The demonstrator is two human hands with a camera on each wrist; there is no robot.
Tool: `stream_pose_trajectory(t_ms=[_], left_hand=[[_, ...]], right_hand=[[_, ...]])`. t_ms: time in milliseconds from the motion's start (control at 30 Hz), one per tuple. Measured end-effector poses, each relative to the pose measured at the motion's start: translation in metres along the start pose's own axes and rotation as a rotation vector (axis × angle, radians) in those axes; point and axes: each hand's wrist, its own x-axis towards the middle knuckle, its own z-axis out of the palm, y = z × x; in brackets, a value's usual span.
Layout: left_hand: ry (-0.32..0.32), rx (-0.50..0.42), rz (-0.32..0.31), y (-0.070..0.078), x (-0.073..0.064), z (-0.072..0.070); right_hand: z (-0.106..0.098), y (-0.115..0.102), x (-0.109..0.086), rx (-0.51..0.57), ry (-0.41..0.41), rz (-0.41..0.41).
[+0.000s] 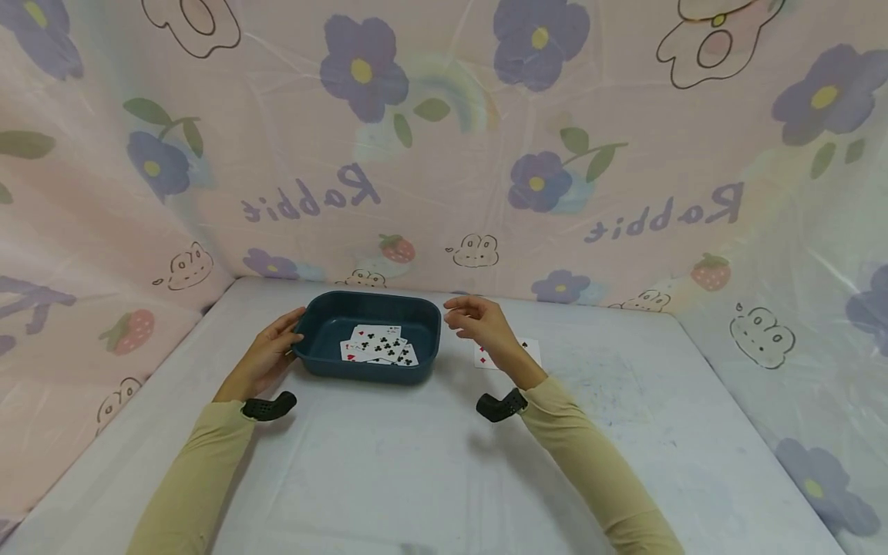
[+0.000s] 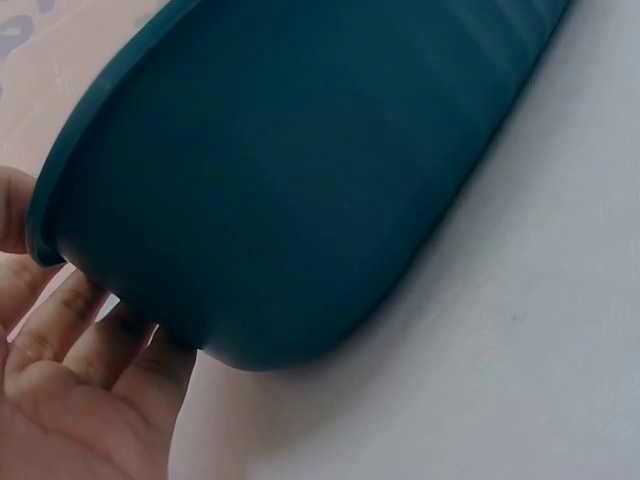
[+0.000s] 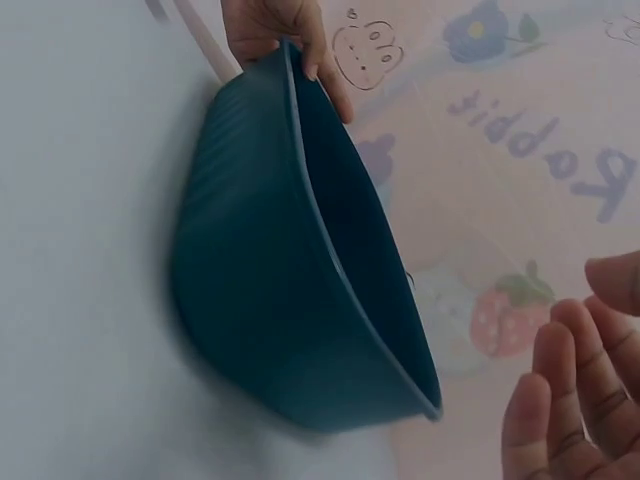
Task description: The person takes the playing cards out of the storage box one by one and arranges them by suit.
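A dark teal plastic basin [image 1: 364, 371] stands on the white table, with several overlapping playing cards [image 1: 380, 344] lying inside, clubs and red pips showing. At its left end my left hand [image 1: 269, 351] grips the rim. In the left wrist view that thumb lies over the lip, while the fingers [image 2: 65, 315] support the wall from outside. My right hand [image 1: 486, 327] is raised beside the basin's right end, apart from it, with loosely bent fingers [image 3: 560, 385] and nothing in them. Partly hidden behind the right wrist, more cards [image 1: 531, 351] lie on the table.
Black wrist camera mounts [image 1: 270, 406] stick out inward from both sleeves. Beyond the table's back edge hangs a pink patterned curtain [image 1: 430, 200], which also closes off both sides. The white tabletop [image 1: 388, 470] extends in front of the basin and to the right.
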Motion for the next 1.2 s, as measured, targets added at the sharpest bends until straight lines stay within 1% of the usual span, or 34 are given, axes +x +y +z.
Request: stream_pose_trajectory(t_ms=[267,367,400,500,600,633,700,767,967,1200], left_hand=[[-0.010,0.008,0.006,0.000,0.000,-0.002],[-0.011,0.012,0.010,-0.001,0.000,-0.002],[-0.011,0.015,0.010,0.000,-0.001,-0.003],[-0.009,0.025,0.010,0.000,-0.001,-0.003],[-0.004,0.033,0.013,0.000,-0.001,-0.003],[-0.004,0.032,0.015,-0.001,-0.001,-0.002],[-0.005,0.032,0.019,-0.001,-0.001,-0.002],[-0.006,0.039,0.021,0.000,0.000,-0.002],[-0.011,0.055,0.020,0.000,0.000,-0.002],[-0.010,0.056,0.029,-0.001,0.000,-0.002]], right_hand=[[0.022,-0.001,0.013,-0.004,-0.028,-0.019],[0.030,0.000,0.017,-0.038,-0.033,-0.031],[0.032,-0.004,0.016,-0.051,-0.037,-0.033],[0.039,-0.002,0.019,-0.089,-0.035,-0.060],[0.046,0.001,0.023,-0.103,-0.044,-0.084],[0.048,0.007,0.026,-0.108,-0.042,-0.093],[0.051,0.008,0.028,-0.126,-0.048,-0.104],[0.055,0.009,0.029,-0.155,-0.053,-0.120],[0.068,0.011,0.033,-0.299,-0.075,-0.177],[0.081,0.015,0.038,-0.397,-0.117,-0.191]])
